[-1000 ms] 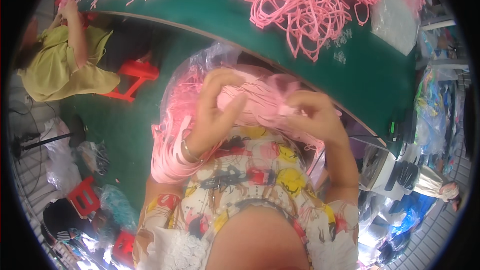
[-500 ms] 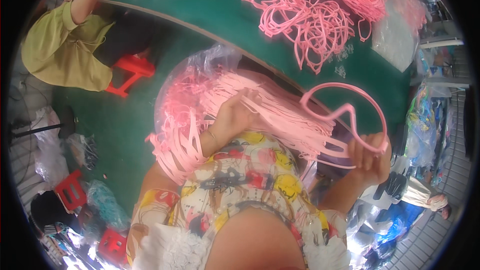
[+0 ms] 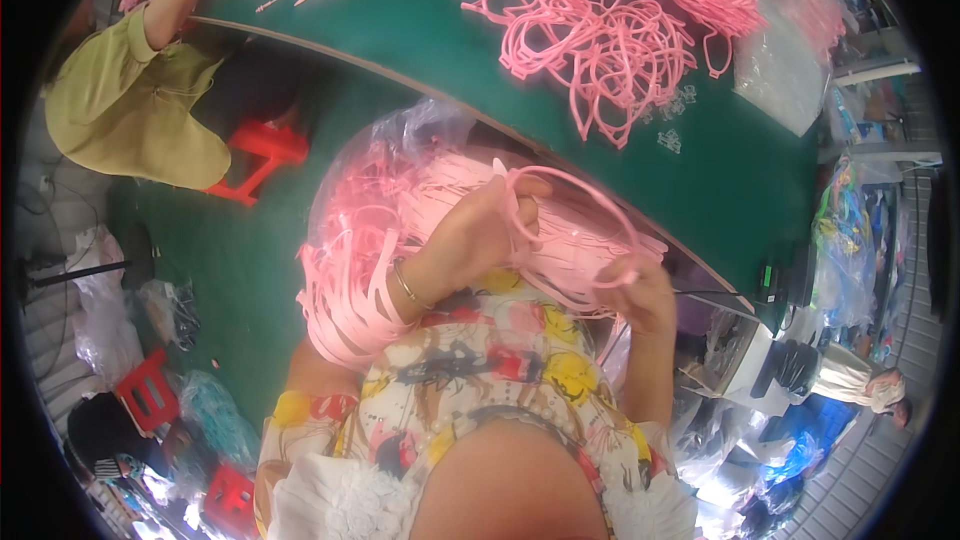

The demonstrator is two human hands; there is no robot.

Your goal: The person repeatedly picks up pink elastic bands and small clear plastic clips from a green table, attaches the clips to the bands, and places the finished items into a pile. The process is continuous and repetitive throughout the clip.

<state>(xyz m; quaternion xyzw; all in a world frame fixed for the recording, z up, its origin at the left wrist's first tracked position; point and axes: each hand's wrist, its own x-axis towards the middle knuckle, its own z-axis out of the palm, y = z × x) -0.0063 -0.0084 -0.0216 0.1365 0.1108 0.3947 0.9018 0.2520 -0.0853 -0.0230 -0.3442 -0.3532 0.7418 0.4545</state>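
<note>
A pink rubbery loop (image 3: pixel 592 192) curves between my two hands above my lap. My left hand (image 3: pixel 475 225) closes on one side of it, with a pale pink strip end poking up by the fingers. At the loop's other end, my right hand (image 3: pixel 645 292) pinches it with thumb and fingers. Under both hands lies a thick bundle of flat pale pink strips (image 3: pixel 570 258). Several more pink strips (image 3: pixel 345 305) hang looped over my left forearm. Beside them, a clear plastic bag (image 3: pixel 385 140) holds further pink pieces.
Ahead, the green table (image 3: pixel 430 35) carries a tangled heap of pink loops (image 3: pixel 620 50), small clear pieces (image 3: pixel 670 140) and a flat clear bag (image 3: pixel 780 80). At left, another person's green sleeve (image 3: pixel 130 100) is near a red stool (image 3: pixel 265 155). Bagged goods (image 3: pixel 845 240) stand at right.
My right hand has come in leftward from the far right, bringing the pink loop to my left hand. My left hand has risen slightly and now grips the loop too.
</note>
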